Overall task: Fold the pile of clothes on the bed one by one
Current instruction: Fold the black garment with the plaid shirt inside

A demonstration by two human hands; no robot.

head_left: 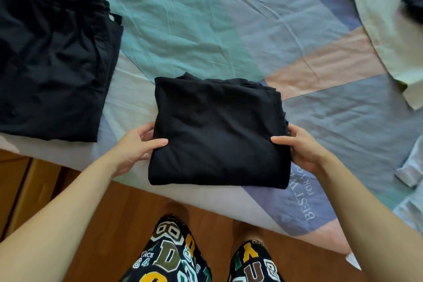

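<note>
The left hand (135, 146) grips the left edge of a folded black garment (217, 135), thumb laid on top and fingers tucked beneath. The right hand (302, 146) holds the opposite edge the same way, thumb over, fingers under. The garment sits as a neat square near the front edge of the bed (183, 18), which is covered by a patchwork sheet of teal, lilac, pink and grey. Printed on the sheet by the right wrist is "BEST", with further words partly hidden, and "FOR" on a smaller line. To the left lies another black garment (52, 66), folded flat. A cream cloth (384, 30) lies far right, with pale blue fabric (412, 167) at the right edge. The person's shorts (174, 256) carry varsity letters and numerals, "D" and "84" among them.
</note>
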